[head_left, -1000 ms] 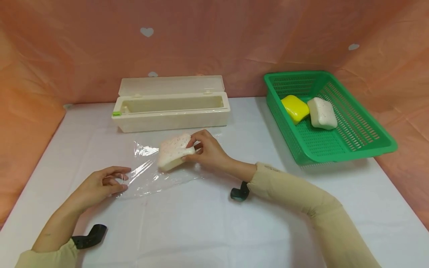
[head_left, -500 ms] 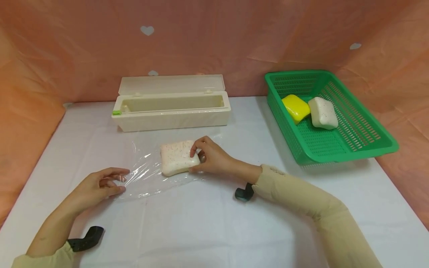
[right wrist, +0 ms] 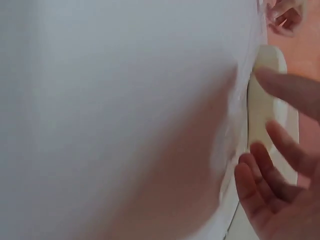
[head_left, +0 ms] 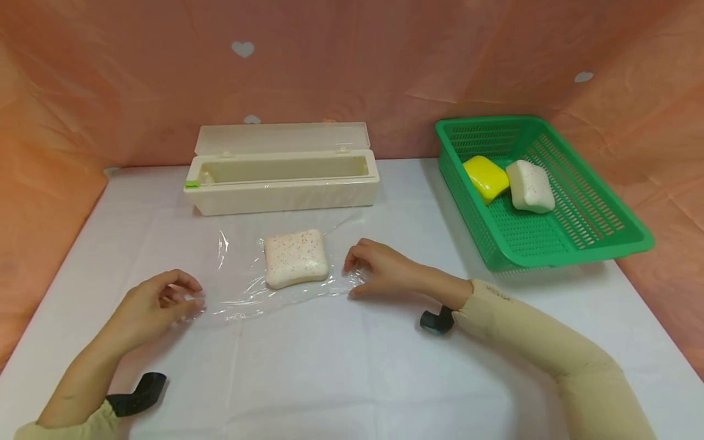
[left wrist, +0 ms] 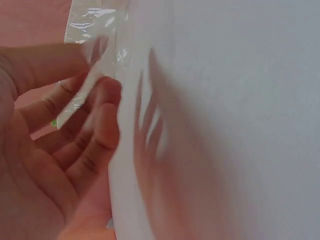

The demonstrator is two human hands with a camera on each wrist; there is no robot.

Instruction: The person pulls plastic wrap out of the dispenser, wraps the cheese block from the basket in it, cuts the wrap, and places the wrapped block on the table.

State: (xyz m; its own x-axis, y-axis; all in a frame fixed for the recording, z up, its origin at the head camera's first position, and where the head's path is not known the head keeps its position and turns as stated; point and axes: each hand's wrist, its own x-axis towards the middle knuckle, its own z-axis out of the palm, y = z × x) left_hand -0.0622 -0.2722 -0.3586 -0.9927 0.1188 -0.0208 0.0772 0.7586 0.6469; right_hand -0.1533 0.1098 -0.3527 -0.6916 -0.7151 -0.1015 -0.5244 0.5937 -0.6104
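Observation:
A white, red-speckled, soap-like block lies flat on a sheet of clear cling film spread over the white table. My left hand is at the film's left edge, thumb and fingers curved and apart. In the left wrist view, film overlaps the thumb's tip. On the right side, my right hand hovers at the film's right edge, with bent fingers apart from the thumb. The right wrist view shows the block's pale side beyond that hand's separated fingers, with nothing between them.
Behind the film stands a long white cling film dispenser, its lid raised and a green slider at its left. To the right, a green basket holds a yellow block and another white speckled block.
My right hand has set the tilted block down flat on the film, released it and moved right to the film's edge. The film by my left hand has slackened.

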